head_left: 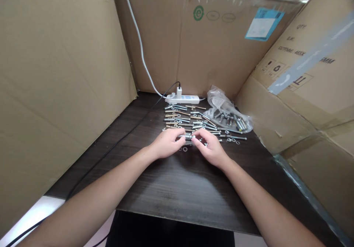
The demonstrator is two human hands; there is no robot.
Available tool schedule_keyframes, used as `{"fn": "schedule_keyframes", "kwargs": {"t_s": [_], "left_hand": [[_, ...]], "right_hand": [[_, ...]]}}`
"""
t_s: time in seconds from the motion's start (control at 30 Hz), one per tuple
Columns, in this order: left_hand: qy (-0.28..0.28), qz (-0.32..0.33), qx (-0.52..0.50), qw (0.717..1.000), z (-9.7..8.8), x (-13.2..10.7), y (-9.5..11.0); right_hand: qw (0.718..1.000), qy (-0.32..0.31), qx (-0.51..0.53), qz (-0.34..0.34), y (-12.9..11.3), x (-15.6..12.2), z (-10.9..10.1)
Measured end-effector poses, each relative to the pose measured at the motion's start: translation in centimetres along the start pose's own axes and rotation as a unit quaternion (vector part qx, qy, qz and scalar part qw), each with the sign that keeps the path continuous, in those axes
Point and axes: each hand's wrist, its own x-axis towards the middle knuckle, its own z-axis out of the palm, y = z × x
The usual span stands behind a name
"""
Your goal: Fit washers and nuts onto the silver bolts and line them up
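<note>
Between my two hands is a silver expansion bolt [188, 136], lying crosswise just above the dark table. My left hand [167, 142] pinches its left part with thumb and fingertips. At its right end, the fingers of my right hand [209, 147] close on the small bright tip, which looks like a nut or bolt head. Just below, two washers [185, 149] lie on the table. Beyond my hands, several silver and brass-coloured bolts [177, 120] lie in rows with loose nuts and washers; my hands cover part of the nearest row.
A clear plastic bag [221, 99] with more bolts lies at the back right. Behind the rows stands a white power strip [183, 99] with a plugged-in charger; its black cable [121, 139] crosses the table's left side. Cardboard walls [171, 36] enclose the table [166, 191].
</note>
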Motion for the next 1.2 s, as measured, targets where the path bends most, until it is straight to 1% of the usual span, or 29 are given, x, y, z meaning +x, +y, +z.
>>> {"fn": "schedule_keyframes", "kwargs": {"t_s": [0.27, 0.37, 0.57, 0.67, 0.8, 0.97, 1.2], "left_hand": [[0.000, -0.006, -0.007, 1.000, -0.04, -0.04, 0.03], [-0.001, -0.005, -0.005, 1.000, -0.02, -0.08, 0.07], [0.002, 0.007, -0.004, 1.000, -0.02, -0.10, 0.04], [0.003, 0.000, -0.004, 1.000, -0.08, -0.11, 0.07], [0.003, -0.005, -0.003, 1.000, -0.14, -0.12, 0.16], [0.003, -0.004, -0.002, 1.000, -0.09, -0.12, 0.16], [-0.001, 0.005, -0.002, 1.000, -0.07, -0.12, 0.22]], "right_hand": [[1.000, 0.012, 0.017, 0.005, -0.11, -0.16, 0.08], [1.000, 0.008, 0.017, 0.013, 0.05, -0.16, 0.05], [1.000, 0.002, 0.009, 0.007, 0.15, -0.04, 0.02], [1.000, 0.005, 0.013, 0.018, -0.02, -0.08, 0.07], [0.999, 0.014, 0.025, 0.016, -0.25, -0.19, 0.05], [0.999, 0.003, 0.035, 0.019, -0.14, -0.14, -0.03], [1.000, -0.012, 0.005, 0.009, 0.21, 0.01, 0.04]]}}
